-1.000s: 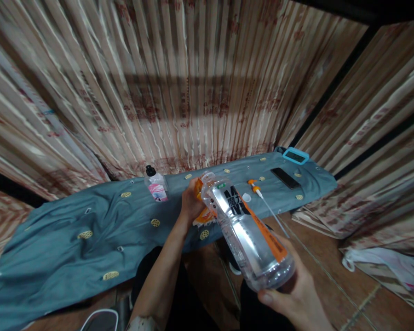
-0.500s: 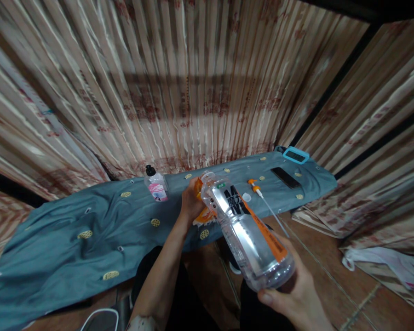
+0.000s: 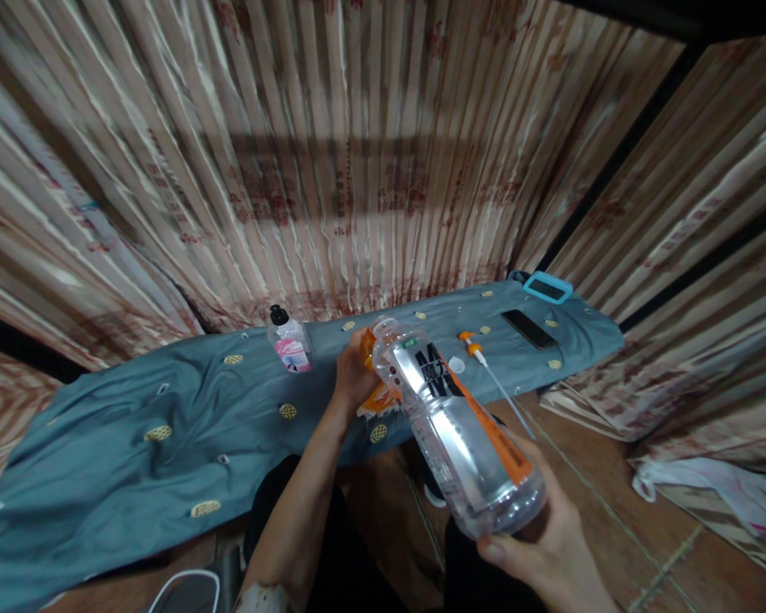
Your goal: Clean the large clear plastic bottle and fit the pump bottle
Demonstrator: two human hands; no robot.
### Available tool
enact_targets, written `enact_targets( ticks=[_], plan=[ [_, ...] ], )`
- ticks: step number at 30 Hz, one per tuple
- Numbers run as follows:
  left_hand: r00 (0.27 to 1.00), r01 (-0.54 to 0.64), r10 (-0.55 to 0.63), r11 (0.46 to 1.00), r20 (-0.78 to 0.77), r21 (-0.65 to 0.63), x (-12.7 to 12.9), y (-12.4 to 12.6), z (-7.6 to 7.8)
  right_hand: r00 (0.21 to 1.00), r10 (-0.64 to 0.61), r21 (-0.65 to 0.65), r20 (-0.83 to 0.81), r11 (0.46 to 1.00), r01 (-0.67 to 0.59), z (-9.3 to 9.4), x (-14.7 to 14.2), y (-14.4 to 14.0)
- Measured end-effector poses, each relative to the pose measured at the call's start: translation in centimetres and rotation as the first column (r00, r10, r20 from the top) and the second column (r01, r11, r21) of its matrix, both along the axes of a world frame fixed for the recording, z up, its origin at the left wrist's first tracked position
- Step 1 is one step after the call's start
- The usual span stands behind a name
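Two bottles are being shown: a large clear plastic bottle [image 3: 460,426] with an orange and black label is being gripped at its base by the right hand [image 3: 549,545], tilted with its open neck toward the surface [image 3: 166,409], while a small bottle [image 3: 288,344] with a black cap and pink label is being left standing upright farther back. One orange pouch [image 3: 378,393] is being clutched by the left hand [image 3: 355,375], just under the big bottle's neck. One orange pump tube [image 3: 488,370], one white cap [image 3: 456,365], one dark phone [image 3: 528,329] and one blue-framed device [image 3: 547,288] are being left lying to the right. The surface is being covered by a rumpled grey-blue cloth with yellow ovals; pleated, striped curtains [image 3: 357,170] are hanging behind, above brown floor tiles [image 3: 613,528].
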State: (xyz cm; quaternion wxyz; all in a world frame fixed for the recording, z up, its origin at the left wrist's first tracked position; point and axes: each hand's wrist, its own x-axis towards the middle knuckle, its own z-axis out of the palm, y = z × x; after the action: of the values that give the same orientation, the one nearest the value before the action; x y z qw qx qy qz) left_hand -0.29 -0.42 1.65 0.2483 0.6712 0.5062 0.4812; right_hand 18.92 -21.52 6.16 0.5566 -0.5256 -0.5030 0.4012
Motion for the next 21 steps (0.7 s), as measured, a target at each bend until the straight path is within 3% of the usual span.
enact_targets(
  ticks=[4,11,21],
  plan=[
    [1.0,0.003,-0.003,1.0,0.0,-0.013,0.0,0.0,0.2,1.0,-0.016,0.024,-0.026,1.0,0.017,-0.1,0.1,-0.1],
    [1.0,-0.006,0.005,1.0,-0.029,-0.031,0.0,-0.2,0.5,0.997,0.072,-0.036,-0.011,0.997,-0.073,-0.9,0.9,-0.5],
    [1.0,-0.003,0.003,0.999,-0.013,-0.036,0.0,-0.2,0.5,0.999,0.041,-0.02,-0.003,0.999,-0.041,-0.5,0.6,-0.2]
  ],
)
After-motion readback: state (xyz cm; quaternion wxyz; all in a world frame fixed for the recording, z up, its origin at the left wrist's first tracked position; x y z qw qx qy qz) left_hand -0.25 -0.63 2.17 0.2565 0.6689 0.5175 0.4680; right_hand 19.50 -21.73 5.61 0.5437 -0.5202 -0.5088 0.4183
